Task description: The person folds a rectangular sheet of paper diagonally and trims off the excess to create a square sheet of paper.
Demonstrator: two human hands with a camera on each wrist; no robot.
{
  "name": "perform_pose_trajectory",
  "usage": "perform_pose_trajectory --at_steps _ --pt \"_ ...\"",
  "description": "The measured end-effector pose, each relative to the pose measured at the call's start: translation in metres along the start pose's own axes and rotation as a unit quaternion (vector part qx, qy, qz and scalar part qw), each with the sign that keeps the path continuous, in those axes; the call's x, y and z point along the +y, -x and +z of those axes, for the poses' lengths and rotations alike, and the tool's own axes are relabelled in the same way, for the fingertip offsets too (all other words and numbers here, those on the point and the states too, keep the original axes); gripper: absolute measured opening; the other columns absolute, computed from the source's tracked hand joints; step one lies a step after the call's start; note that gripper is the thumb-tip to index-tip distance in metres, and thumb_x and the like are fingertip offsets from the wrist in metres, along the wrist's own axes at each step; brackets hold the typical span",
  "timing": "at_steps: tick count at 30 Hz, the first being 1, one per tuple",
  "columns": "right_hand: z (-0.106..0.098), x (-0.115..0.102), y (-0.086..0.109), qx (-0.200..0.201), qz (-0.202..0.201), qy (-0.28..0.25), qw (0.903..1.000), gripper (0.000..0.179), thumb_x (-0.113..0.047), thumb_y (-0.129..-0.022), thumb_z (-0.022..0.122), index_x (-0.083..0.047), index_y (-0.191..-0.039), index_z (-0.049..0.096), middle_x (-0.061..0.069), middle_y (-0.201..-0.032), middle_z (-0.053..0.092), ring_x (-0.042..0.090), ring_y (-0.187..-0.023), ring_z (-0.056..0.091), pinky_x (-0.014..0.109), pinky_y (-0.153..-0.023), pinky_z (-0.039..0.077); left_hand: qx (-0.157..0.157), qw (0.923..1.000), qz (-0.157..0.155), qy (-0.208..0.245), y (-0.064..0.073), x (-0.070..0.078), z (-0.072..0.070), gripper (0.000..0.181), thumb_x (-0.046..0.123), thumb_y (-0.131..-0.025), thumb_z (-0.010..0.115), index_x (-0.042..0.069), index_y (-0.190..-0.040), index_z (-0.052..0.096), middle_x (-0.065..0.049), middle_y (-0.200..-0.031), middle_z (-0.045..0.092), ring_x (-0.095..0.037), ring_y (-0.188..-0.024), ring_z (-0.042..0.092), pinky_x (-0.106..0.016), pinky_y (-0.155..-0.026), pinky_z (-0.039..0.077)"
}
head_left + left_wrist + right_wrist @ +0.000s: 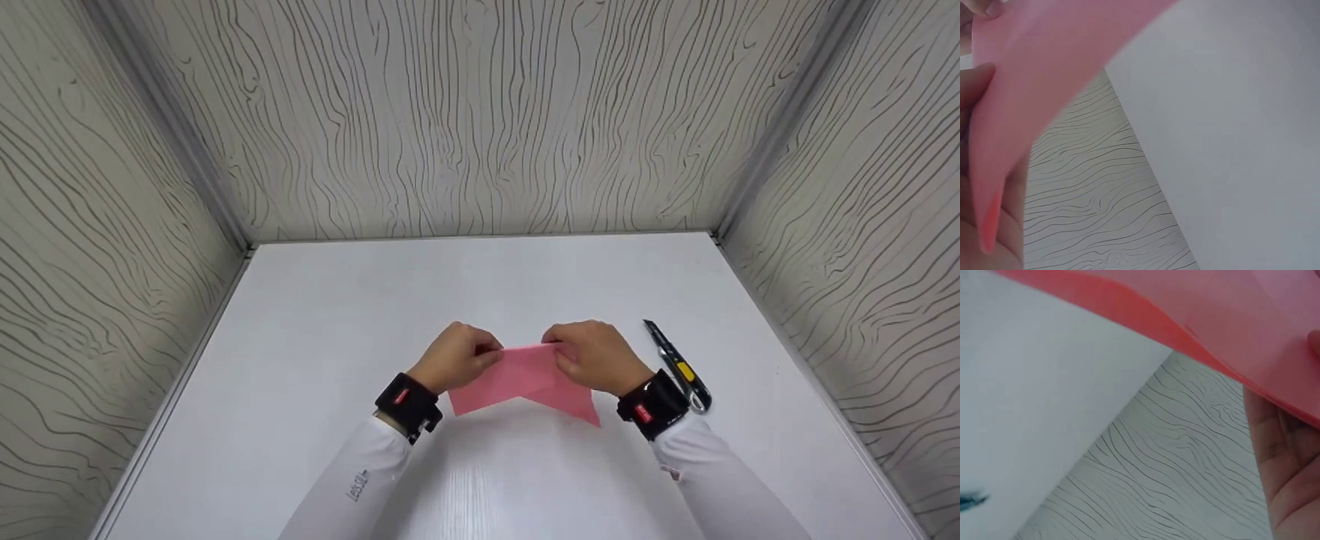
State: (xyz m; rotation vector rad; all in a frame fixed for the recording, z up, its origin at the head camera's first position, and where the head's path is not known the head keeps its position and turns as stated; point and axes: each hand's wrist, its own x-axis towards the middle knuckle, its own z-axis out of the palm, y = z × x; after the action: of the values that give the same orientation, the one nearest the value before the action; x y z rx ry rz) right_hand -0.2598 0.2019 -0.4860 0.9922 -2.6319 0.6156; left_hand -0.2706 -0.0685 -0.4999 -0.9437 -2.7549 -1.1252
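A piece of folded pink paper (pixel 521 373) hangs above the white table in the head view, its lower edge notched in the middle. My left hand (pixel 456 356) pinches its upper left edge between thumb and fingers. At the upper right edge, my right hand (pixel 600 356) pinches it the same way. In the left wrist view the paper (pixel 1044 67) curves down to a narrow tip beside the left palm. The right wrist view shows the paper (pixel 1224 315) in layers, with a brighter strip along its lower edge. Some fingers are hidden behind the paper.
A black utility knife (pixel 679 367) with a yellow slider lies on the white table (pixel 315 315), right of the right hand. Its tip also appears at the lower left of the right wrist view. Wood-grain panels (pixel 465 120) enclose the table at the back and both sides.
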Motion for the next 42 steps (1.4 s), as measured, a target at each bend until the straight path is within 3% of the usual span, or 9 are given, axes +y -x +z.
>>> perform_pose_trajectory --at_steps 4,8,16,21,26,32,38,42 --pt "0.004 -0.013 -0.005 0.022 -0.063 0.116 0.991 0.01 -0.006 -0.093 0.079 -0.01 -0.102 0.079 0.004 -0.081 0.078 0.021 -0.067 0.074 0.035 -0.064 0.063 0.009 0.9995 0.013 -0.029 -0.002 0.003 0.002 0.01 0.011 -0.1 0.078 0.006 -0.1 0.086 -0.005 -0.085 0.081 -0.008 -0.072 0.063 -0.023 -0.07 0.055" --pt "0.009 -0.024 -0.009 0.017 -0.081 0.141 0.9865 0.007 -0.008 -0.095 0.08 -0.01 -0.101 0.078 0.003 -0.072 0.071 0.018 -0.06 0.067 0.03 -0.058 0.058 0.012 0.998 0.032 -0.053 -0.003 0.007 0.004 0.01 0.011 -0.1 0.078 0.006 -0.101 0.086 -0.005 -0.086 0.081 -0.011 -0.073 0.067 -0.024 -0.072 0.057" --pt "0.008 -0.028 -0.016 -0.029 -0.061 0.082 0.9943 0.011 0.0 -0.099 0.072 -0.008 -0.092 0.073 0.002 -0.062 0.059 0.013 -0.057 0.049 0.027 -0.061 0.047 0.019 0.9932 0.043 -0.107 -0.003 0.014 0.007 0.012 0.014 -0.102 0.074 0.009 -0.099 0.084 -0.003 -0.085 0.08 -0.016 -0.076 0.071 -0.031 -0.075 0.062" --pt "0.004 -0.027 -0.018 -0.066 -0.052 0.053 0.9951 0.012 -0.001 -0.101 0.07 -0.008 -0.092 0.075 0.003 -0.069 0.068 0.015 -0.061 0.057 0.029 -0.066 0.052 0.025 0.9872 0.062 -0.145 -0.003 0.02 0.008 0.014 0.014 -0.103 0.071 0.01 -0.098 0.083 -0.002 -0.085 0.079 -0.019 -0.08 0.075 -0.034 -0.076 0.063" --pt "0.002 -0.026 -0.019 -0.079 -0.055 0.032 0.9948 0.011 -0.001 -0.101 0.071 -0.008 -0.094 0.077 0.002 -0.074 0.073 0.014 -0.065 0.06 0.032 -0.071 0.056 0.021 0.9871 0.093 -0.129 -0.004 0.02 0.009 0.011 0.014 -0.103 0.074 0.01 -0.101 0.084 -0.003 -0.089 0.08 -0.019 -0.084 0.077 -0.032 -0.081 0.064" --pt "-0.001 -0.023 -0.018 -0.058 -0.072 0.034 0.9951 0.008 -0.005 -0.101 0.074 -0.008 -0.098 0.08 0.003 -0.08 0.077 0.016 -0.068 0.068 0.034 -0.072 0.06 0.047 0.9821 0.138 -0.119 -0.005 0.015 0.007 0.013 0.005 -0.1 0.071 0.009 -0.095 0.082 -0.003 -0.083 0.077 -0.019 -0.079 0.074 -0.031 -0.076 0.062" --pt "-0.009 -0.019 -0.017 -0.042 -0.07 0.022 0.9964 0.008 -0.002 -0.098 0.075 -0.007 -0.097 0.082 0.004 -0.082 0.08 0.018 -0.069 0.072 0.035 -0.071 0.062 0.057 0.9856 0.132 -0.09 -0.003 0.011 0.003 0.015 0.002 -0.097 0.07 0.009 -0.091 0.082 -0.004 -0.083 0.077 -0.019 -0.078 0.073 -0.031 -0.076 0.061" --pt "-0.012 -0.019 -0.016 -0.057 -0.072 0.0 0.9958 0.011 0.0 -0.098 0.073 -0.006 -0.098 0.082 0.005 -0.084 0.08 0.017 -0.07 0.072 0.033 -0.071 0.062 0.03 0.9908 0.11 -0.073 -0.002 0.01 -0.002 0.013 0.008 -0.102 0.071 0.009 -0.097 0.083 -0.004 -0.088 0.079 -0.017 -0.081 0.072 -0.03 -0.079 0.061"
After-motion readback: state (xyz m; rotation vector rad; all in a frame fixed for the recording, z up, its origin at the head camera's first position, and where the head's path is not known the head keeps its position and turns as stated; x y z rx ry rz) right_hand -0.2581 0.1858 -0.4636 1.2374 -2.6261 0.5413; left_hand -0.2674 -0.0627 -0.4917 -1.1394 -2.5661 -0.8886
